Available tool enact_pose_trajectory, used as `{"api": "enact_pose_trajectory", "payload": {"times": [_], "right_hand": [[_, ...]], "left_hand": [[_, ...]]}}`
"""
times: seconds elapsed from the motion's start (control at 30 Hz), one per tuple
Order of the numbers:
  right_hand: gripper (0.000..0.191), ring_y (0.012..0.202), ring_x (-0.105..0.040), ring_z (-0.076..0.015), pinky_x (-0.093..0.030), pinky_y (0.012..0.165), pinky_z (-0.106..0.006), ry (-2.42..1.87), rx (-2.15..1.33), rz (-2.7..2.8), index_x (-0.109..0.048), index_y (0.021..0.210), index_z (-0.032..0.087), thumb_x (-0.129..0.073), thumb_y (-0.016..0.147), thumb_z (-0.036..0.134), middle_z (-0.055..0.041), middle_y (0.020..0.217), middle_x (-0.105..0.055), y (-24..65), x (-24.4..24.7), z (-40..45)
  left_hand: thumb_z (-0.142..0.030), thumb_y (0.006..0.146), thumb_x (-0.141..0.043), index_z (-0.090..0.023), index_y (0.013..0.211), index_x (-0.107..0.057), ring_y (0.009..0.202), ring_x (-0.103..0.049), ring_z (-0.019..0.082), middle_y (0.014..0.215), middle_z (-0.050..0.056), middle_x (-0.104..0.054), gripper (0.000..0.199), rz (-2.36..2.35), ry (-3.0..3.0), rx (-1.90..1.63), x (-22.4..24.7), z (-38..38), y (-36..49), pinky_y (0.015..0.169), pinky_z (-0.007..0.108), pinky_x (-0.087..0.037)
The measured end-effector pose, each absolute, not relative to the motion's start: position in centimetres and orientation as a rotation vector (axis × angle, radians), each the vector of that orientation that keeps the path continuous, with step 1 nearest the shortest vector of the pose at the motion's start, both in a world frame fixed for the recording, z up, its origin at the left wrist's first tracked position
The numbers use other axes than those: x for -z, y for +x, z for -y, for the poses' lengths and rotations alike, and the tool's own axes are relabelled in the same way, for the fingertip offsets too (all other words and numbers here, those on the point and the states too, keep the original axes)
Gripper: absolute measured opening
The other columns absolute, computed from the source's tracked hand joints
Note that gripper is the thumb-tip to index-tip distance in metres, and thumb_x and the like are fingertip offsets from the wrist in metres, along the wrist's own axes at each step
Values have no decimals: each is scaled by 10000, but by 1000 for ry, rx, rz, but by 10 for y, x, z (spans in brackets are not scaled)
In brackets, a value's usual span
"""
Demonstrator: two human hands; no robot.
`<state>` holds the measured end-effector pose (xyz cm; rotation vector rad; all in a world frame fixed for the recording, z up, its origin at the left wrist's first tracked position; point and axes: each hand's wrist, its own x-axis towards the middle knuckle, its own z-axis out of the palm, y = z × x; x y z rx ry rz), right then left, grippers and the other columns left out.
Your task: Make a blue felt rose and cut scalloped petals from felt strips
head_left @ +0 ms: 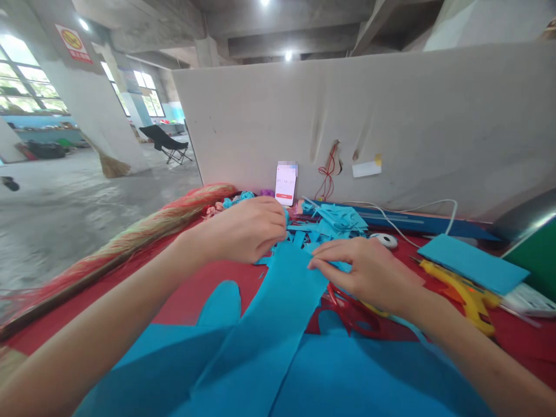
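The phone (285, 185) shows seemingly 01:16, last digits blurred; the pillar's (93, 107) sign (73, 43) bears unreadable characters.

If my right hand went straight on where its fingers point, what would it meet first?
Most likely the wide blue strip: your right hand points left and seems to touch the strip's edge, though depth is hard to judge here.

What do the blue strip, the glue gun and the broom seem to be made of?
Strip: matte paper or thin felt-like sheet; even colour, no gloss, a smooth bend. Too soft a picture to tell which.
Glue gun: probably hard plastic, from its moulded shape and solid yellow.
Broom: likely dry plant fibre, dull; tan and flared, though blur hides the strands.
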<state>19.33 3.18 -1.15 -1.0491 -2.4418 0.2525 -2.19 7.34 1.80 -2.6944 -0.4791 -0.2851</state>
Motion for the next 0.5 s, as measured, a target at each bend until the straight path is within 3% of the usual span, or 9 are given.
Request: {"api": "enact_pose_trajectory", "payload": {"times": [0.23, 0.37, 0.5], "right_hand": [[243, 720, -602, -143, -405, 592, -227, -1018, -206, 2464, -660, 681, 173, -473, 836, 160, -23, 801, -676, 189, 11, -32], [237, 694, -589, -153, -393, 582, -251, -1026, -106, 2513, -647, 675, 152, -471, 834, 144, -32, 747, -655, 183, 13, -31], [235, 687, -590, -152, -417, 615, -265, -964, -122, 2529, -641, 672, 145, -472, 834, 126, -36, 733, -652, 184, 19, -32]], "left_hand": [[-119, 831, -435, -173, 691, -624, 889, -527, 184, 908, 36, -637, 241, 402, -2767, 308, -14, -58, -17, 924, 367, -352], [-99, 814, -454, -157, 655, -628, 741, -528, 165, 734, 34, -615, 243, 383, -2760, 173, -5, -53, -1, 912, 375, -366], [-74, 800, -454, -145, 653, -632, 709, -531, 162, 687, 31, -613, 241, 386, -2821, 198, -3, -55, 1, 827, 335, -412]]}}
